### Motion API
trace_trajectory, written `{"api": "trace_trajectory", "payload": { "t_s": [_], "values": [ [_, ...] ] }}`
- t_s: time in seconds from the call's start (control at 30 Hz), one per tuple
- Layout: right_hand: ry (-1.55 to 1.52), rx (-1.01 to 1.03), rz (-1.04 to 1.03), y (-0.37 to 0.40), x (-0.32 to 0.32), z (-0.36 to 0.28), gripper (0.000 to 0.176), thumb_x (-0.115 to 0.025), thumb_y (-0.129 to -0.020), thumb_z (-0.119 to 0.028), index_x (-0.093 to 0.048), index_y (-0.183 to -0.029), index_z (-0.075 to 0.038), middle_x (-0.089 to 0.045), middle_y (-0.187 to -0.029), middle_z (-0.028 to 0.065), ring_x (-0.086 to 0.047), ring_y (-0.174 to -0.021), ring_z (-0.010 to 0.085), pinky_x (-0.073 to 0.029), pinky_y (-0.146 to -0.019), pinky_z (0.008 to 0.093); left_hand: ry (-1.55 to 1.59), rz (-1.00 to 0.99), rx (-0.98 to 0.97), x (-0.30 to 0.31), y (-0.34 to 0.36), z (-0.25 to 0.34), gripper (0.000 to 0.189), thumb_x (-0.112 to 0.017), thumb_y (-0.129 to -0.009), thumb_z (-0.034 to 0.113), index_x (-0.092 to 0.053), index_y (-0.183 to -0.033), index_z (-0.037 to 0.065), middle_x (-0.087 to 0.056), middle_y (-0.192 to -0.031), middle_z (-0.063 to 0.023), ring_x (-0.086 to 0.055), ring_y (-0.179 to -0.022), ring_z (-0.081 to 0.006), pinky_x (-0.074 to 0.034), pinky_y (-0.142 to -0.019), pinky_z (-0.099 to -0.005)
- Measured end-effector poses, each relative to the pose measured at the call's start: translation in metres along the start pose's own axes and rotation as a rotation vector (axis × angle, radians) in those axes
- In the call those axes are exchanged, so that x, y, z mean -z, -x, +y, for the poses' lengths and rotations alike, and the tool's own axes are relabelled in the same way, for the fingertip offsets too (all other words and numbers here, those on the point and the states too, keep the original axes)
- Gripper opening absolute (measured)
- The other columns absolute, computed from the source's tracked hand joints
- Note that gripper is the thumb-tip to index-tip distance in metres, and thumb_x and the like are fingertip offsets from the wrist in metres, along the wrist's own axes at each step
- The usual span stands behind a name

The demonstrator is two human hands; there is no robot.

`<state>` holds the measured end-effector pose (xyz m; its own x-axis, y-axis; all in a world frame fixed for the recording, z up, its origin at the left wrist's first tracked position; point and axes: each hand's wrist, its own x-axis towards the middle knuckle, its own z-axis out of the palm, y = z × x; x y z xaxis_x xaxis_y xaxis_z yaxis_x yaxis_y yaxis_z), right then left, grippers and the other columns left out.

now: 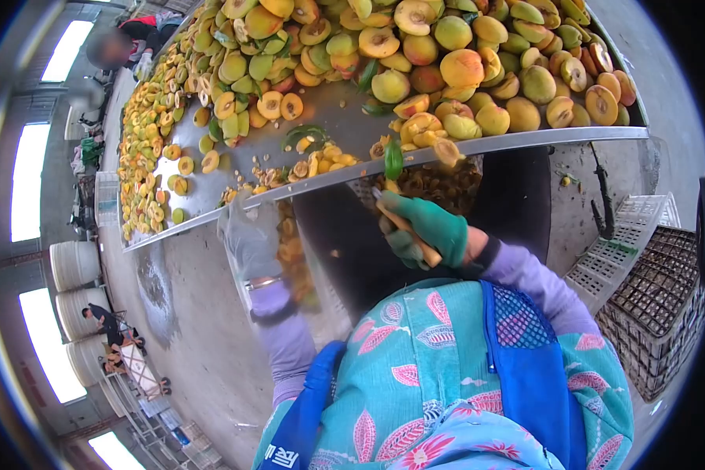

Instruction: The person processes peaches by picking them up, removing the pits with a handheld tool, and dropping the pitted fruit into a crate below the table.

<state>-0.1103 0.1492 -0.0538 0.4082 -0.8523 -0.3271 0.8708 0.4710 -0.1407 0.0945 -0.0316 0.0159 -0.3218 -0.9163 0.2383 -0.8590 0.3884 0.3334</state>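
Note:
My right hand (423,227), in a green glove, is closed around the wooden handle of a tool (403,223) whose small metal tip points up at the table edge. Just beyond it, a green leaf (393,159) hangs at the metal rim. My left hand (251,243), in a pale glove, is smeared by motion below the rim; whether it holds anything cannot be made out. Whole and halved peaches (462,69) lie heaped on the metal table (204,133). Small peach pieces and pits (321,160) line the near edge.
Below the table, brownish fruit pieces (439,188) sit between dark sides. Plastic crates (650,305) stand at right, a pale one (615,254) leaning there. Another person (137,47) is at the table's far left. Large white tubs (74,266) and people with a cart (139,368) are further left.

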Motion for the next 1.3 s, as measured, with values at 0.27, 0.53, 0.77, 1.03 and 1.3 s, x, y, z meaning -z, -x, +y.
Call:
{"api": "trace_trajectory", "payload": {
  "t_s": [0.27, 0.53, 0.77, 1.03, 1.3],
  "values": [
    [-0.042, 0.574, 0.612, 0.054, -0.051, -0.031, 0.041, -0.048, -0.094, -0.053, -0.052, -0.086, -0.014, -0.044, -0.060, -0.0024, -0.041, -0.042, 0.0090, -0.034, -0.038, 0.0229, 0.203, -0.537, -0.569, -0.106, -0.028, 0.187, 0.038, -0.071, -0.076, 0.021, -0.062, -0.109, 0.004, -0.067, -0.089, -0.0121, -0.065, -0.079, -0.0181, -0.051, -0.072, -0.0314],
    [0.243, 0.719, 0.467, 0.024, -0.027, -0.027, 0.030, -0.050, -0.097, -0.040, -0.054, -0.094, -0.011, -0.050, -0.068, 0.0006, -0.045, -0.049, 0.0111, -0.038, -0.043, 0.0271, 0.261, -0.500, -0.617, -0.109, -0.041, 0.128, 0.043, -0.073, -0.075, 0.027, -0.060, -0.108, 0.003, -0.065, -0.094, -0.0163, -0.065, -0.090, -0.0298, -0.051, -0.078, -0.0367],
    [0.566, 1.022, 0.670, 0.026, -0.007, -0.030, 0.031, -0.048, -0.098, -0.040, -0.053, -0.084, -0.012, -0.047, -0.059, -0.0018, -0.039, -0.041, 0.0081, -0.032, -0.036, 0.0225, 0.080, -0.752, -0.487, -0.105, -0.046, 0.201, 0.066, -0.074, -0.064, 0.045, -0.056, -0.111, 0.001, -0.064, -0.104, -0.0238, -0.062, -0.099, -0.0378, -0.049, -0.084, -0.0423],
    [1.216, 0.756, 0.662, -0.007, -0.035, -0.016, 0.040, -0.050, -0.096, -0.041, -0.057, -0.103, -0.002, -0.063, -0.085, 0.0225, -0.062, -0.076, 0.0378, -0.047, -0.069, 0.0442, 1.433, -0.714, 0.138, -0.065, -0.022, 0.099, 0.041, -0.063, -0.090, 0.026, -0.052, -0.121, 0.002, -0.059, -0.109, -0.0120, -0.061, -0.099, -0.0248, -0.053, -0.084, -0.0351],
    [1.187, 0.599, 0.704, -0.017, -0.033, -0.021, 0.046, -0.047, -0.096, -0.043, -0.056, -0.108, 0.001, -0.064, -0.089, 0.0251, -0.062, -0.083, 0.0411, -0.047, -0.071, 0.0449, 1.498, -0.523, 0.155, -0.075, 0.004, 0.107, 0.034, -0.052, -0.096, 0.026, -0.053, -0.120, 0.001, -0.059, -0.108, -0.0120, -0.062, -0.095, -0.0202, -0.054, -0.080, -0.0329]
  ]
}}
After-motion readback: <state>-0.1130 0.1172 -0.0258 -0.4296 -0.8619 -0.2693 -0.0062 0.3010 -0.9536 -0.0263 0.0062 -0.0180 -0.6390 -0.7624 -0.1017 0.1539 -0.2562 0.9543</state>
